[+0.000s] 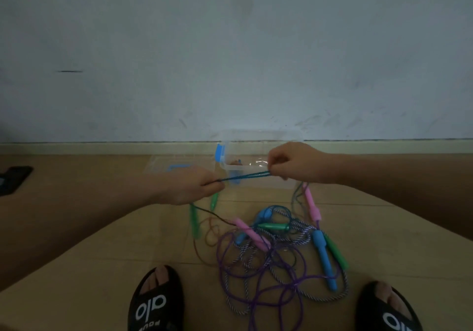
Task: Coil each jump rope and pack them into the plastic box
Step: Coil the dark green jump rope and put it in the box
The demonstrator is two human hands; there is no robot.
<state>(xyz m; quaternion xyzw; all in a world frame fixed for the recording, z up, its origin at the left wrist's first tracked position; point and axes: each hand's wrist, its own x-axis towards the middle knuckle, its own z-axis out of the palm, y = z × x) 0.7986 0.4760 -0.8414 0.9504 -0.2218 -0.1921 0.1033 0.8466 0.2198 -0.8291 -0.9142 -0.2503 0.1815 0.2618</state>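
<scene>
My left hand (194, 186) and my right hand (294, 163) each pinch an end of a dark blue-green rope (244, 176), stretched taut in a few strands between them just in front of the clear plastic box (258, 136). Two green handles (195, 220) hang below my left hand. On the floor lies a tangle of jump ropes (268, 259) with pink (252, 233), blue (323, 259) and green (273, 226) handles. Another pink handle (311, 202) dangles below my right hand.
The box stands against the wall's skirting; its clear lid (163, 168) with blue clips lies flat to its left. A dark object (14, 179) lies at the far left. My feet in black slippers (156, 302) frame the rope pile on the wooden floor.
</scene>
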